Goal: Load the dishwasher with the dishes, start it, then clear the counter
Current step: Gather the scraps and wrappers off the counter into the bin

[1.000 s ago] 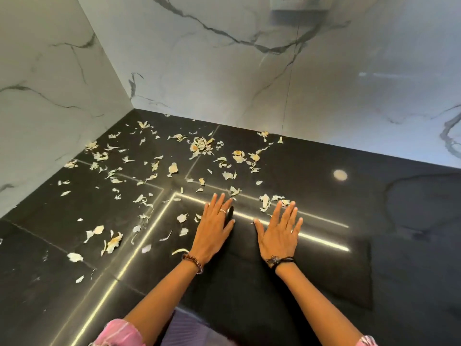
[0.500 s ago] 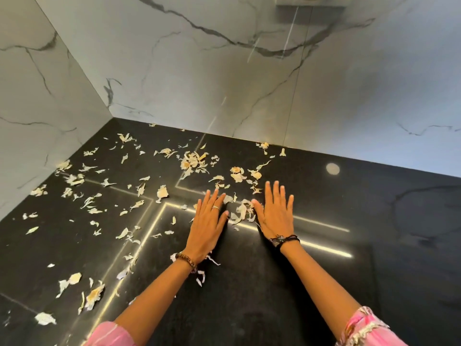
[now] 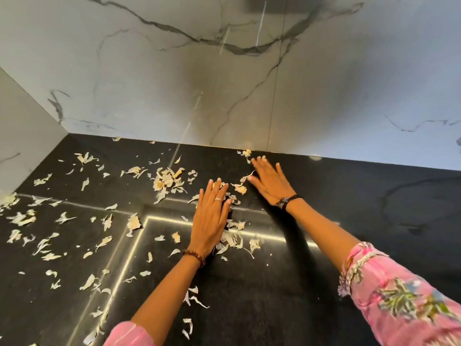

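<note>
Counter-clearing step: left hand (image 3: 210,222) and right hand (image 3: 270,182) flat, fingers straight, on glossy black stone tabletop (image 3: 349,208); pale papery peel scraps (image 3: 167,179) strewn nine to twelve o'clock; next, probably sweeping into one heap.

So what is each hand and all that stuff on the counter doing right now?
Left hand: flat, fingers straight, resting on the counter among the peels.
Right hand: flat, fingers spread, reaching near the back wall, a bit blurred.
Peel scraps: dry, loose, scattered over the counter, mostly on the left side.
Black counter: shiny, littered, not yet cleared.
Marble wall: upright behind the counter, grey veins.
</note>
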